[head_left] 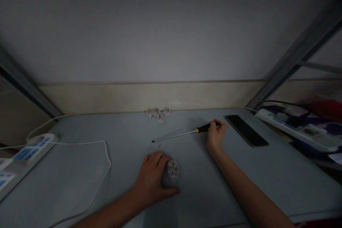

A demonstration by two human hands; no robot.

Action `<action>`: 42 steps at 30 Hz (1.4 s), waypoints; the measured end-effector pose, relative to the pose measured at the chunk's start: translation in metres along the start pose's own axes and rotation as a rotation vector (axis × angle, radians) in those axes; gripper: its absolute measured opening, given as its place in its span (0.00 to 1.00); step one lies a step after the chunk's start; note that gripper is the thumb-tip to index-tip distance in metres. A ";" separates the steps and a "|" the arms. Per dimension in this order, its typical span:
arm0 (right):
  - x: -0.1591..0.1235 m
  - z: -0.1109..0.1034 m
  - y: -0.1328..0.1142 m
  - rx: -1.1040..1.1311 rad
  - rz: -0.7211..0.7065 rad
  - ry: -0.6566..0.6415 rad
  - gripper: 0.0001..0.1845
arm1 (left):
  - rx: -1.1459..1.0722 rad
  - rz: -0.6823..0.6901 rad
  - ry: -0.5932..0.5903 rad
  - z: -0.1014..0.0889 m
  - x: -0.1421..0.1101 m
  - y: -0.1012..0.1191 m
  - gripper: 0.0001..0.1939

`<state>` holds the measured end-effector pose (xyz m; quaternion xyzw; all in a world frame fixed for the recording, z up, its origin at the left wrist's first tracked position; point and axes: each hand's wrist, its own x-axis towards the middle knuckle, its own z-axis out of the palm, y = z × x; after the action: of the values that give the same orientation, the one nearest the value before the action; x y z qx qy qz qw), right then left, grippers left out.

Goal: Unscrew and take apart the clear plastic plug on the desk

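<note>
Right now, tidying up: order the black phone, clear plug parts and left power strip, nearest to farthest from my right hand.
Right hand:
1. Black phone, to its right.
2. Clear plug parts, back edge.
3. White power strip, far left.

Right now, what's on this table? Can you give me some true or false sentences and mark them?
The left hand holds a clear three-pin plug: true.
The right hand holds a hammer: false, it grips a screwdriver by its black and yellow handle.
A black phone lies just right of that hand: true.
No power strip is in view: false, one lies at left, another at right.
</note>
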<state>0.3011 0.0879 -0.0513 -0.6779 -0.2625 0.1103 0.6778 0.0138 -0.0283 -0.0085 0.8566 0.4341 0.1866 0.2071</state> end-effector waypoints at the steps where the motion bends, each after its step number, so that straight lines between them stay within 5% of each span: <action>1: -0.001 0.000 0.001 -0.040 -0.029 -0.039 0.19 | -0.003 -0.007 0.000 0.000 0.001 0.001 0.38; 9: -0.005 0.000 -0.002 -0.384 -0.243 -0.358 0.19 | -0.030 0.023 0.022 0.002 0.001 0.000 0.34; 16: -0.025 -0.005 -0.017 -0.632 -0.346 -0.388 0.19 | -0.043 0.023 0.048 0.003 0.000 0.000 0.32; 21: -0.042 -0.012 -0.041 -0.608 -0.480 -0.446 0.19 | -0.054 0.026 0.052 0.003 0.000 0.000 0.33; 25: -0.055 -0.019 -0.062 -0.454 -0.551 -0.616 0.13 | -0.071 0.022 0.066 0.004 0.000 -0.001 0.33; 35: -0.096 -0.028 -0.079 -0.186 -0.301 -1.229 0.10 | -0.119 0.028 0.093 0.006 0.001 -0.004 0.32; 42: -0.108 -0.032 -0.081 -0.115 -0.179 -1.411 0.09 | -0.138 -0.005 0.092 0.007 0.003 -0.004 0.30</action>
<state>0.2095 0.0012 0.0073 -0.4552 -0.6987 0.4525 0.3159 0.0160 -0.0249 -0.0158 0.8298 0.4313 0.2547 0.2462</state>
